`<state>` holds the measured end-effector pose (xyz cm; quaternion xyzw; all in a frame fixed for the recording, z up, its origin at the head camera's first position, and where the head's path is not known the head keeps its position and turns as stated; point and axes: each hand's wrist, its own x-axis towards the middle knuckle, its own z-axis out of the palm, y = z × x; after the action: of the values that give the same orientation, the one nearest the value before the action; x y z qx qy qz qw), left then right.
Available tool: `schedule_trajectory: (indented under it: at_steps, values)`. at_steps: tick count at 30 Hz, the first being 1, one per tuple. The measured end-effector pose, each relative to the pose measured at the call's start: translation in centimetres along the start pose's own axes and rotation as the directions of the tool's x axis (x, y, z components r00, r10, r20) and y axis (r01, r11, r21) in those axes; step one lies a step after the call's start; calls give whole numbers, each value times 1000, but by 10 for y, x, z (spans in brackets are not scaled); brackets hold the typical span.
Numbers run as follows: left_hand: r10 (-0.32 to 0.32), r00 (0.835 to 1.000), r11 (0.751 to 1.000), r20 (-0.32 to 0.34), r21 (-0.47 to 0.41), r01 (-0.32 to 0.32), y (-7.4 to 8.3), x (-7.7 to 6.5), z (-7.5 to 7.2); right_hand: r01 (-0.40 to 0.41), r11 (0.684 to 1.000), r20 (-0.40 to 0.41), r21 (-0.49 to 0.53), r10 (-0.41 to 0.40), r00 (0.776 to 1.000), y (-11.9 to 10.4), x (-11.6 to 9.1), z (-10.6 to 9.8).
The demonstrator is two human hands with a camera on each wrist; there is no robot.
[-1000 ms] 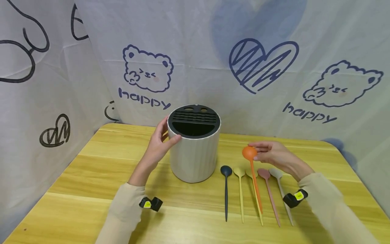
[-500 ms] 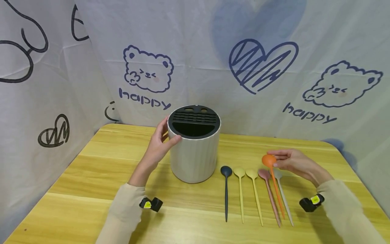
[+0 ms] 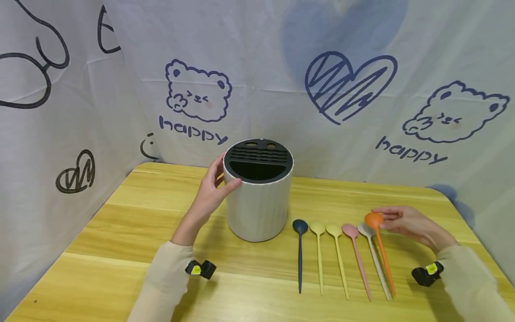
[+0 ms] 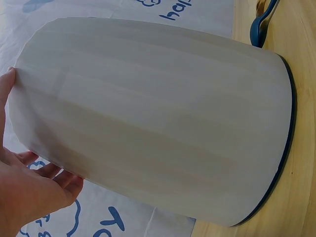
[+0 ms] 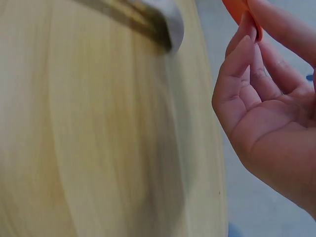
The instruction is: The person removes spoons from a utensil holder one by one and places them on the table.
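My left hand holds a white ribbed utensil holder by its upper left side, thumb at the front of the rim and fingers round the back. A black slotted lid with a wide opening and two round holes tops it. In the left wrist view the holder's wall fills most of the picture. My right hand pinches an orange spoon by its bowl, the handle slanting down toward me. In the right wrist view only the edge of the orange bowl shows between thumb and fingers.
Left of the orange spoon lie a white spoon, a pink spoon, two yellow spoons and a dark blue spoon, side by side. The wooden table meets a printed white cloth behind.
My right hand has carried the orange spoon rightward and lower, from over a yellow spoon, past the pink one, to the right of the white one. My left hand stays on the holder.
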<state>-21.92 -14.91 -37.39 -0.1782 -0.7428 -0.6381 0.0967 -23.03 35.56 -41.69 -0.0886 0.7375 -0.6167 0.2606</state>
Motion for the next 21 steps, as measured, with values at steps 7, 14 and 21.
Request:
schedule_trajectory:
  at_steps: [7, 14, 21]
  values:
    - [-12, 1000, 1000, -1, 1, 12, 1, 1, -1, -49, 997, -14, -63, 48, 999, 8, -4, -11]
    - [-10, 1000, 1000, -2, 3, 10, 2, 1, 0, -87, 992, -42, -92, 83, 996, 18, -7, -20]
    - [-14, 1000, 1000, -2, 5, 14, 3, -1, 0, -109, 988, -46, -108, 104, 993, 23, -7, -21]
